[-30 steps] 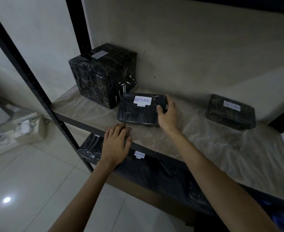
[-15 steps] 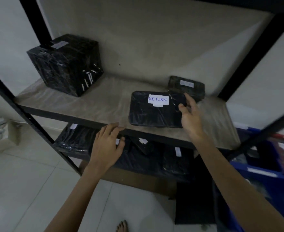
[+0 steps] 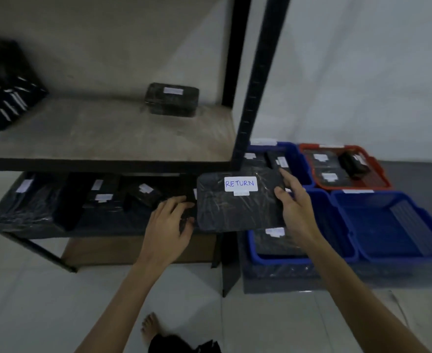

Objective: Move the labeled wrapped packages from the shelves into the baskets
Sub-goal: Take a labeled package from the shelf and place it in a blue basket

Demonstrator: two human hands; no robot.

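RETURN pkg (image 3: 237,203) was off the shelves and held in mid-air, in front of the lower shelf (image 3: 102,225) edge, label up. Right hand (image 3: 295,207) gripped its right end: thumb on top, fingers wrapped under (underside not visible). Left hand (image 3: 170,222) sat at pkg's left edge, fingers curled; whether it was actually gripping or just touching could not be told. Long axis ran roughly left-right, pkg slightly tilted. Baskets lay to the right and below: near blue basket (image 3: 260,256) directly under pkg's right end, empty blue basket (image 3: 401,225) further right, far blue basket (image 3: 296,159) and red basket (image 3: 378,179) behind. Right hand was nearer the baskets, so judged the drop would be a rightward/downward carry led by that hand. One small pkg (image 3: 171,99) and a large box pkg (image 3: 3,85) were on upper shelf (image 3: 95,138).
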